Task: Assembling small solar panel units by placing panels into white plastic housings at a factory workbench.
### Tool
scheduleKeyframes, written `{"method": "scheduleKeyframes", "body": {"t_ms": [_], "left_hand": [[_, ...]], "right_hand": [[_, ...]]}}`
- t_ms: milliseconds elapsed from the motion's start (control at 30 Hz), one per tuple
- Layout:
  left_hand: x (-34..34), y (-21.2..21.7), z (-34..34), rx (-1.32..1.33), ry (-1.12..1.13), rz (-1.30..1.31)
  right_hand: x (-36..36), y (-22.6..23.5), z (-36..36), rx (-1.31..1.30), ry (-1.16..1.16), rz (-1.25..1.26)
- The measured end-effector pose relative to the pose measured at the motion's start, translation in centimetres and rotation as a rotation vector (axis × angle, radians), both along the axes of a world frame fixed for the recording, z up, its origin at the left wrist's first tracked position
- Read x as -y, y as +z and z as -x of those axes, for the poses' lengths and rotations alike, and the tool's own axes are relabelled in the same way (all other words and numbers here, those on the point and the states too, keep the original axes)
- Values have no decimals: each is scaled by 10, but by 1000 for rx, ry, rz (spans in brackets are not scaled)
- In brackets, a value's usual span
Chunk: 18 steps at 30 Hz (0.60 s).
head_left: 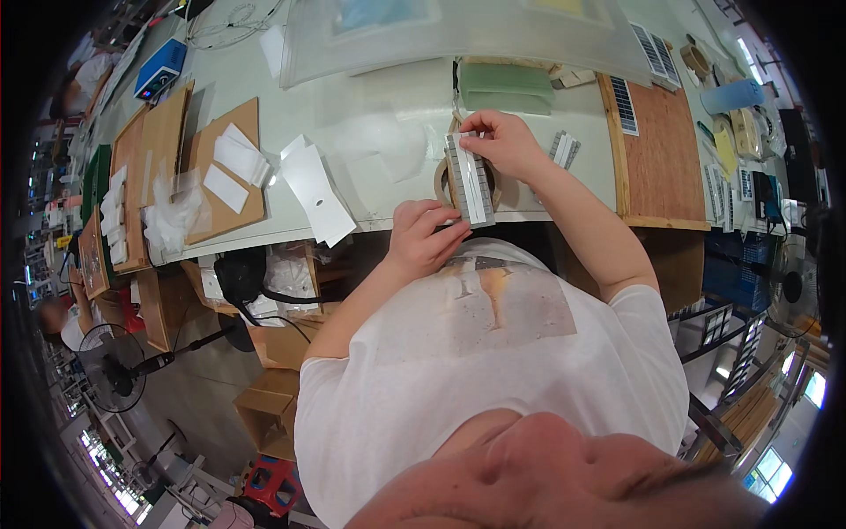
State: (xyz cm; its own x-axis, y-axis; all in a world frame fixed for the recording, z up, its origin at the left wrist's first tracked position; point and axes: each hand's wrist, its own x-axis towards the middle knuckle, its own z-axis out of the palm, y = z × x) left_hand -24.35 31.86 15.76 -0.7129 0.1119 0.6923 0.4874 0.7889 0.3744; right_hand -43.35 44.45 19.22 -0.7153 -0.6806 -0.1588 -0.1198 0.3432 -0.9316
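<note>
A long, narrow strip piece (472, 183), grey along its sides with a white band down the middle, lies lengthwise in front of me at the table's near edge. My right hand (504, 145) pinches at its far end, thumb and fingertips together. Curled around its near end are the fingers of my left hand (426, 236). Under the strip a tan tape roll (441, 182) shows on both sides, partly covered. Just right of it, a similar grey segmented strip (564, 148) lies on the table, partly behind my right forearm.
White sheets (317, 189) and a cardboard board (251, 123) with white cards lie left. A green block (507, 88) sits beyond the strip, under a translucent raised cover (458, 40). A wooden board (665, 150) lies right; a blue box (160, 69) stands far left.
</note>
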Motion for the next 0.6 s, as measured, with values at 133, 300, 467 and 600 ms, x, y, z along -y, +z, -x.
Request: {"method": "scheduleKeyframes", "body": {"t_ms": [133, 300, 467, 600], "left_hand": [[0, -1, 0, -1, -4, -6], [1, -2, 0, 1, -7, -5], [1, 0, 0, -4, -6, -3], [0, -2, 0, -4, -2, -2]], "right_hand": [[1, 4, -1, 5, 5, -16], [1, -2, -1, -39, 3, -19], [1, -3, -7, -249, -12, -36], [-2, 1, -9, -382, -42, -88]]}}
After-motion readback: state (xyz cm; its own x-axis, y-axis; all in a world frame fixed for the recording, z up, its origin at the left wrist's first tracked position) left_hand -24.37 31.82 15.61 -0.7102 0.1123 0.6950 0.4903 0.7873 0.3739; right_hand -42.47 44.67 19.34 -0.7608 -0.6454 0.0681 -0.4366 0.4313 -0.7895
